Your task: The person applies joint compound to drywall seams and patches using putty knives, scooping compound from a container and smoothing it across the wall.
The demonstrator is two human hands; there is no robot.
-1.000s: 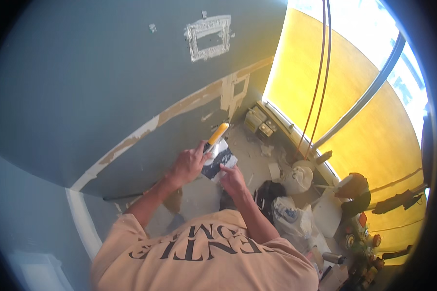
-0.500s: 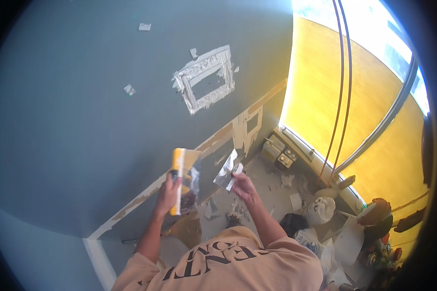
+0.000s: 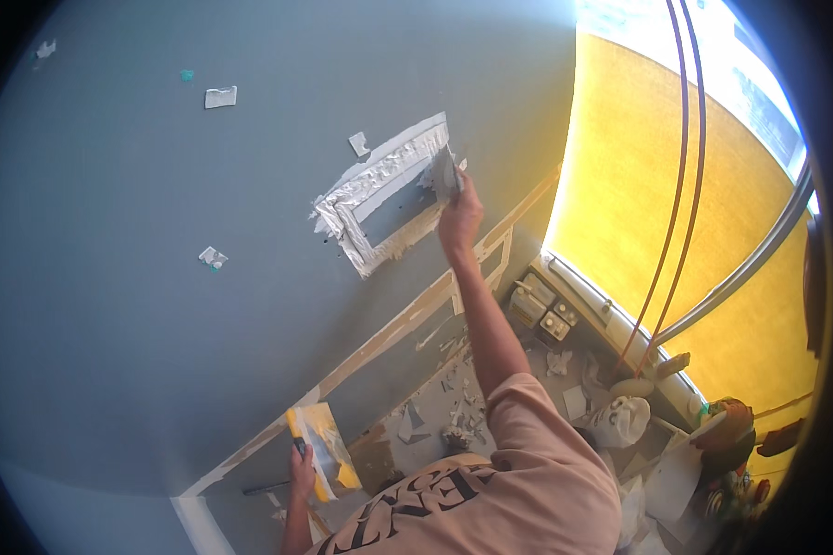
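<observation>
My right hand (image 3: 460, 220) is stretched up to the wall, closed round a putty knife (image 3: 446, 172). Its metal blade lies against the right side of a rough white plaster frame (image 3: 350, 239) on the grey-blue wall. Its handle is mostly hidden in my fingers. Low on the left, my left hand (image 3: 302, 474) grips a wide yellow-edged plastering spatula (image 3: 327, 453) by its dark handle. White and yellowish smears cover the spatula's face, which is turned up.
Pale patches (image 3: 220, 97) dot the wall (image 3: 157, 305). A tan strip (image 3: 379, 335) crosses it lower down. Scraps (image 3: 412, 424) litter the floor beside a grey boxy device (image 3: 532, 298). A white bag (image 3: 622, 421) and clutter stand right. Two cords (image 3: 690, 185) hang before a yellow panel (image 3: 611, 166).
My right hand has risen from near my left hand to the wall, bringing the putty knife onto the plaster frame. My left hand has dropped lower with the spatula. The view has shifted.
</observation>
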